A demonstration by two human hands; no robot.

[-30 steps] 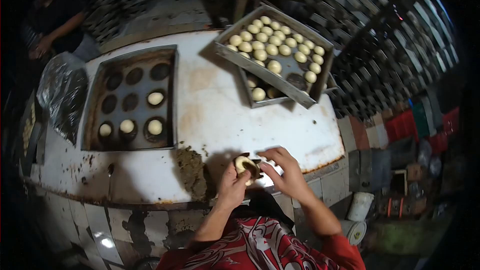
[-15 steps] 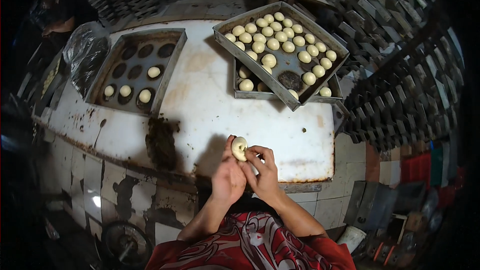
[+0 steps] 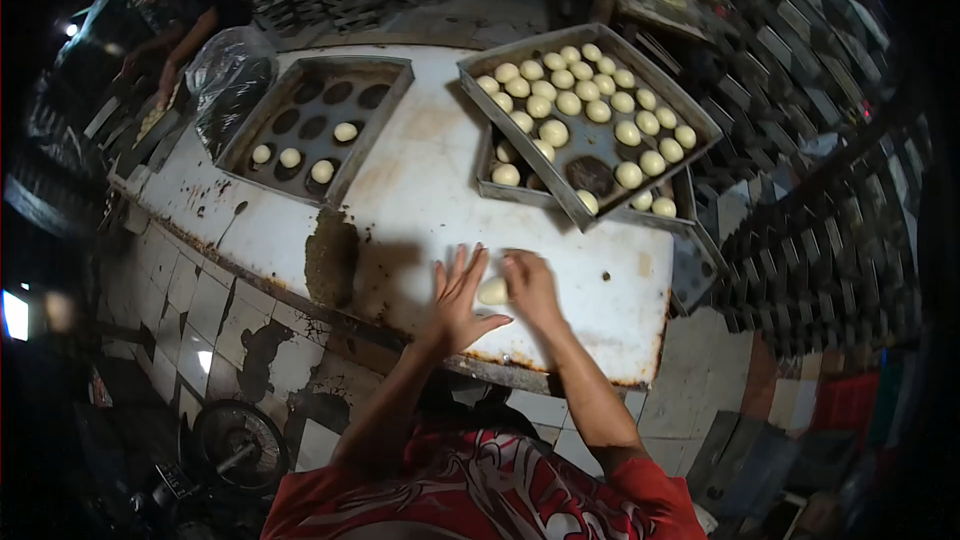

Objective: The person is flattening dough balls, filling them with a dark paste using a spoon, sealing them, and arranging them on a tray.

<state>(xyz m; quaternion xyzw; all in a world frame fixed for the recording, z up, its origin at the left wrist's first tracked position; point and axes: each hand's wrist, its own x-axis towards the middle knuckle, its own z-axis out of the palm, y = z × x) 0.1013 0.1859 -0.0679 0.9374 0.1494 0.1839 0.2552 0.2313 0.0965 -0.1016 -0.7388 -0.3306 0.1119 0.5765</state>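
A pale ball of dough (image 3: 493,290) lies on the white table (image 3: 420,230) between my two hands. My left hand (image 3: 460,302) is open beside it, the fingers spread and pointing away from me. On the other side my right hand (image 3: 533,290) is at the dough's edge, its fingers loosely curved and slightly blurred, not closed round it. Farther off at the right, a metal tray (image 3: 540,175) holds many pale dough balls. It sits askew on another tray (image 3: 515,192) with more balls. To the left, a third tray (image 3: 345,185) has several balls and dark round patches.
A clear plastic bag (image 3: 232,65) touches the left tray's outer side. Another person (image 3: 185,20) works at the far left. A dark stain (image 3: 331,258) marks the table's front left. Metal racks or stacked pans (image 3: 800,250) rise at the right, and a wheel (image 3: 238,445) is down at the left.
The dough has gone from between my raised hands to the tabletop. My left hand has spread its fingers, and my right hand has moved to the dough's right. The view has shifted.
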